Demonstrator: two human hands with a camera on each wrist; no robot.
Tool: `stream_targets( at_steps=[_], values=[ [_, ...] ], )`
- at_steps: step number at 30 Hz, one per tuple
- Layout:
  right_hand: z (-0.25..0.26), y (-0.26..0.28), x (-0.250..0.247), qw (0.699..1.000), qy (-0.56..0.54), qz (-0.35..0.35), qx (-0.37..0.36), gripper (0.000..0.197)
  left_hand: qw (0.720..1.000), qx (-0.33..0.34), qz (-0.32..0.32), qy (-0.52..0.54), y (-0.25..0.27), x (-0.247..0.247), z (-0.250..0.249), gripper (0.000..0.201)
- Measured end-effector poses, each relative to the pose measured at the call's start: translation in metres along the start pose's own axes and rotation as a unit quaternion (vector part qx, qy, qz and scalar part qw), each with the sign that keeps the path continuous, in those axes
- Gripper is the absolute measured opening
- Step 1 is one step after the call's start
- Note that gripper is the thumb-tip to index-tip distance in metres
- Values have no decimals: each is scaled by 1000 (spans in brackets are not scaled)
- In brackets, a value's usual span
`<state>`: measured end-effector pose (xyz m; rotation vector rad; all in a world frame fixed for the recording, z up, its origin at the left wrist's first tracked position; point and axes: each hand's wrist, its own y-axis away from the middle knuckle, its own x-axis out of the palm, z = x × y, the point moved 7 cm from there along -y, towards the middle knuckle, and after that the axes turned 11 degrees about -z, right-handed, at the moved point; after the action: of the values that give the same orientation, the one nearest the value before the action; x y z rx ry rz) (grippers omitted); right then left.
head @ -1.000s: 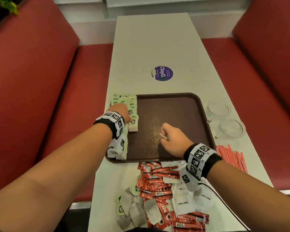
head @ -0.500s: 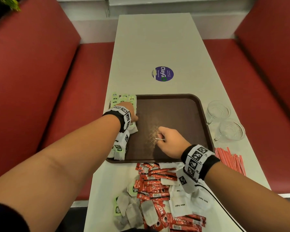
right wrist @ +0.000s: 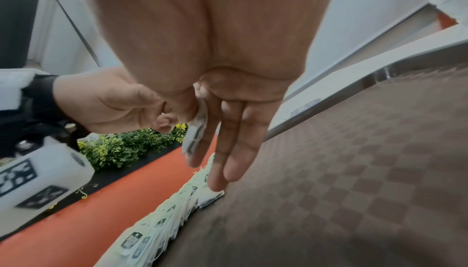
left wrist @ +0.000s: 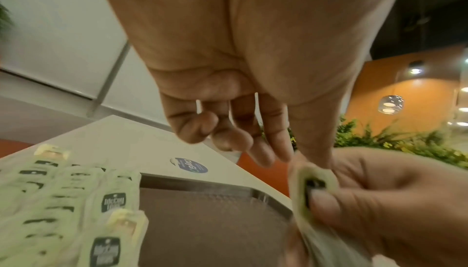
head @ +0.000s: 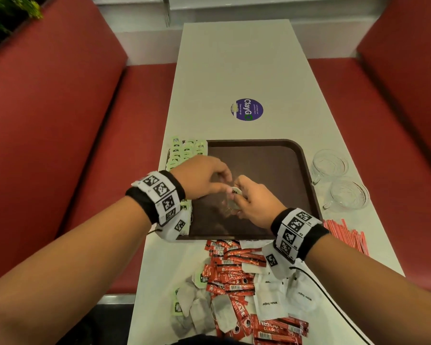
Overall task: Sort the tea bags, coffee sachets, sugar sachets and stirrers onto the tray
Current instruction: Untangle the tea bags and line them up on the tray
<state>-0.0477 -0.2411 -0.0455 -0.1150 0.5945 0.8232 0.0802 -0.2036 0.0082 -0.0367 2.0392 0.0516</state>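
1. Your right hand (head: 253, 202) sits over the middle of the brown tray (head: 296, 155), thumb and forefinger pinched on the green paper tag of a tea bag (head: 235, 191). The bag itself hangs below your fingers, blurred. In the right wrist view the other fingers (right wrist: 235, 151) reach straight down.

2. Your left hand (head: 201, 176) meets the right at its 9 o'clock. The thumb tip touches the same tag. Whether it grips the tag cannot be told; in the left wrist view the fingers (left wrist: 233, 131) curl loosely with nothing inside them.

3. Sorted tea bags (head: 187, 151): overlapping rows of green-tagged bags along the tray's 9 o'clock edge, from the far left corner toward you, partly hidden under your left wrist.

4. Loose tea bags (head: 197, 307): on the white table (head: 234, 58) at the tray's 7 o'clock, near the table's front edge, some overlapping.

5. Coffee sachets (head: 234, 270): a heap of red sticks at the tray's 6 o'clock, its far end touching the tray's near rim.

6. Sugar sachets (head: 279, 297): white packets marked "White Sugar", just right of the red heap and overlapping it.

7. Stirrers (head: 346, 235): a fan of red-and-white sticks at the tray's 4 o'clock, beside your right wrist.

8. Two glass cups (head: 339, 178): clear, handled, side by side at the tray's 3 o'clock.

9. Round purple sticker (head: 246, 109): at the tray's 12 o'clock, apart from it.
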Motion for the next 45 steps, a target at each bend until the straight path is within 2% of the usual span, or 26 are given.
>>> stream_targets(
  at_steps=[3,8,11,13,16,17,19,22,24,27,31,35,37,41,45],
  values=[
    [6,-1,1,999,35,-8,-20,16,999,18,-17,-25,11,11,-1,19],
    [8,-1,5,994,83,-17,-62,7,997,39,-68,-27,20,3,-4,12],
    [10,-3,7,991,101,-28,-84,4,997,29,-75,-18,22,1,0,12],
    [5,-5,11,990,115,-17,-78,15,995,-8,-94,9,21,-2,10,11],
    [-17,-5,17,988,143,44,-28,50,987,-79,-139,32,18,-13,37,8],
    [-24,-2,17,985,160,67,-13,56,987,-98,-129,12,16,-13,46,9],
    [-36,3,19,970,210,120,-1,56,990,-118,-56,-52,12,-6,60,12],
    [-45,14,25,944,267,194,4,45,985,-123,73,-102,10,15,72,20],
    [-44,17,27,938,277,209,-5,35,979,-136,105,-112,8,26,79,26],
    [-43,19,28,936,283,210,-13,22,970,-186,87,-130,-1,29,91,26],
    [-40,21,29,934,293,205,-10,19,956,-221,69,-177,-10,29,97,28],
    [-41,21,28,935,290,202,-3,18,951,-234,31,-198,-17,36,89,48],
    [-42,22,28,937,285,200,3,18,950,-238,36,-199,-20,44,81,53],
    [-41,25,27,938,284,197,7,17,941,-237,81,-229,-21,57,70,40],
    [-40,28,27,939,290,185,11,17,940,-239,80,-230,-17,53,69,35]
  ],
)
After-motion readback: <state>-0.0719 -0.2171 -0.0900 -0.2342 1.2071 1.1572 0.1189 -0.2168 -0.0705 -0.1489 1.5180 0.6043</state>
